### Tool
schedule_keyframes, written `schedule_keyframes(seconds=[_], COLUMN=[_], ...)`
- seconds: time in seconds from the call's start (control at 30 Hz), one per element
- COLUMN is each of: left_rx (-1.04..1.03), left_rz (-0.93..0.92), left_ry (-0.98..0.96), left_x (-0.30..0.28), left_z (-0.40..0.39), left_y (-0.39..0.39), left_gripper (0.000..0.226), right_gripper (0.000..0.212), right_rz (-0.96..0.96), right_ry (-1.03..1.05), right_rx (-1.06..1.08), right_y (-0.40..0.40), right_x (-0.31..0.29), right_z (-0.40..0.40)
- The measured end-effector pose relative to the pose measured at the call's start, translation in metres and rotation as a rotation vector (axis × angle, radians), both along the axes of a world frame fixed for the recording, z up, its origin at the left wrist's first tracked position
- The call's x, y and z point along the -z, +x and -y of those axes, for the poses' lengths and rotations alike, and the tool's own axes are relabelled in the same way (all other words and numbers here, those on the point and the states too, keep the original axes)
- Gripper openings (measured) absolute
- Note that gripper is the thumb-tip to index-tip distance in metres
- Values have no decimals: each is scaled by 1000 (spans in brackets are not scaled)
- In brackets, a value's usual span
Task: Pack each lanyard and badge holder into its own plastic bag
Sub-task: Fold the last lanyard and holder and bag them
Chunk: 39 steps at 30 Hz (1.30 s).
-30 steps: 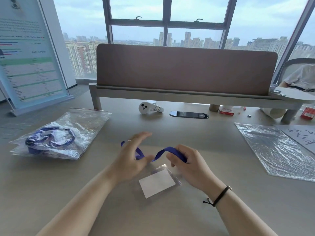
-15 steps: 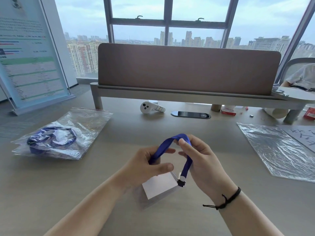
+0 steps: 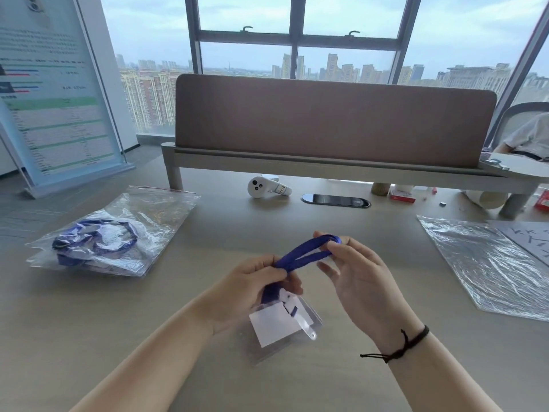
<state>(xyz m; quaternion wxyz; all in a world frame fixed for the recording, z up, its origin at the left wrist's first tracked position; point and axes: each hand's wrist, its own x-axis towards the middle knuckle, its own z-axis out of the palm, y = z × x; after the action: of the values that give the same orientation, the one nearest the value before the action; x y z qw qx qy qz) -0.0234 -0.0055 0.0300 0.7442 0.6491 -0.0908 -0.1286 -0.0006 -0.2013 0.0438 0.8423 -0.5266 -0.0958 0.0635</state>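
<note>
A blue lanyard [image 3: 307,253] is folded into a loop between my two hands above the desk. My left hand [image 3: 252,289] pinches the gathered strap at its lower end. My right hand [image 3: 356,281] holds the far end of the loop with thumb and forefinger. The clear badge holder [image 3: 282,325] with a white card hangs from the clip below my left hand, tilted over the desk. A pile of filled plastic bags [image 3: 116,233] with blue lanyards inside lies to the left. Empty clear plastic bags [image 3: 487,263] lie flat at the right.
A brown divider panel [image 3: 332,120] on a raised shelf crosses the back of the desk. Beneath it sit a white controller [image 3: 264,187], a black oval cable cover [image 3: 335,200] and small red boxes [image 3: 402,196]. A standing poster [image 3: 53,93] is at left; a seated person [image 3: 528,138] at far right.
Both hands lifted the lanyard off the desk and folded it shorter. The badge holder rose from lying flat and now hangs tilted under my left hand.
</note>
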Motion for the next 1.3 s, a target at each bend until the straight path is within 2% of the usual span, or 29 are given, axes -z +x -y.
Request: schedule_keyframes(seconds=[0.1, 0.2, 0.37, 0.47, 0.57, 0.67, 0.8, 0.9, 1.0, 1.1, 1.17, 1.3], left_rx=[-103, -159, -165, -201, -261, -327, -464, -347, -124, -43, -60, -34], left_rz=[-66, -105, -253, -262, -237, -171, 203, 442, 595, 758, 859, 931], left_ry=[-170, -324, -690, -744, -696, -485, 79, 497, 884, 1236, 1336, 1254], left_x=[-7, -8, -13, -10, -7, -3, 8, 21, 28, 33, 35, 39], left_z=[-7, -9, -13, -12, -11, -11, -11, -14, -6, 11, 18, 27], left_y=[3, 7, 5, 6, 9, 13, 18, 18, 9, 1, -3, -5], left_gripper=[22, 31, 32, 41, 45, 45, 35, 30, 28, 28, 34, 35], right_gripper=[11, 8, 15, 12, 15, 30, 67, 75, 78, 98, 111, 109], right_rz=[-22, -10, 166, 349, 449, 513, 591, 596, 580, 519, 476, 440], right_ry=[-33, -154, -643, -922, -1067, -1182, -1364, -1432, -1470, -1405, -1336, -1253], right_rx=[75, 103, 164, 140, 68, -69, -244, -317, -253, -208, -197, -132], right_y=[7, 6, -1, -5, -5, -4, 4, 8, 12, 13, 12, 6], right_x=[7, 13, 28, 41, 45, 43, 43, 43, 42, 43, 47, 54], right_z=[6, 0, -15, -25, -26, -20, -4, 4, 10, 15, 16, 18])
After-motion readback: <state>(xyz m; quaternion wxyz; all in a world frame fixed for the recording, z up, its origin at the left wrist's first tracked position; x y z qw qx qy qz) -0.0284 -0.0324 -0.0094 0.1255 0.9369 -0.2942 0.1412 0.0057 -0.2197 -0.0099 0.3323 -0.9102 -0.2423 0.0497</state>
